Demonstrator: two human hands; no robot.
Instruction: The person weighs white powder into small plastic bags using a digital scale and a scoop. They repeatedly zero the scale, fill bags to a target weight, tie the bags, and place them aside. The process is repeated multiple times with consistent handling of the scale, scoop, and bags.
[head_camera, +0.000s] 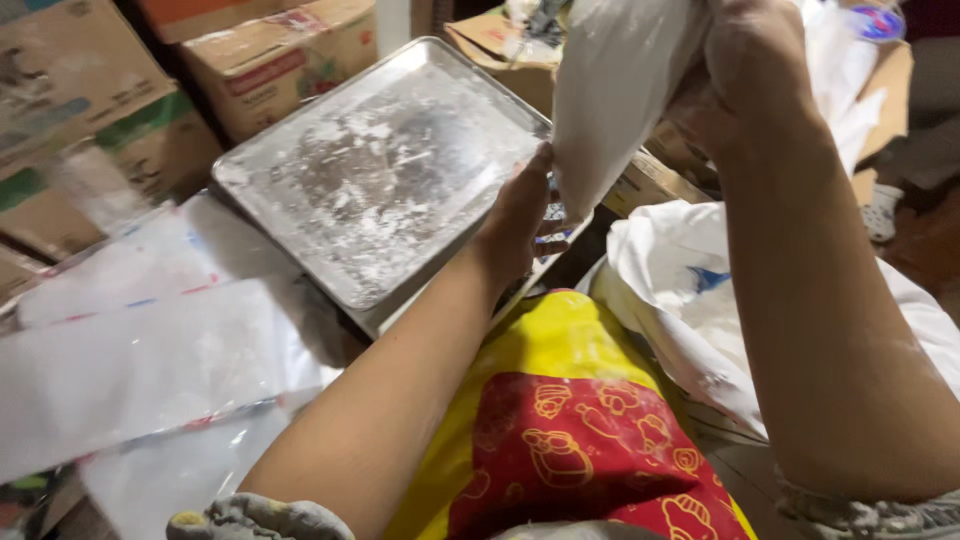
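Head view: you look down over a yellow and red apron (560, 430).
Bag: white plastic bag (615, 90), smooth, tapering downward, held up above the tray's right edge.
Right hand (750, 70): fingers closed around the bag's top.
Left hand (520, 215): fingers on the bag's lower tip; whether they pinch it, cannot tell.
Tray: flat rectangular metal tray (380, 170), dusted with white powder.
Cut off: bag top leaves the frame.
Surroundings: cardboard boxes (270, 55); clear plastic sheets (140, 350), glossy.
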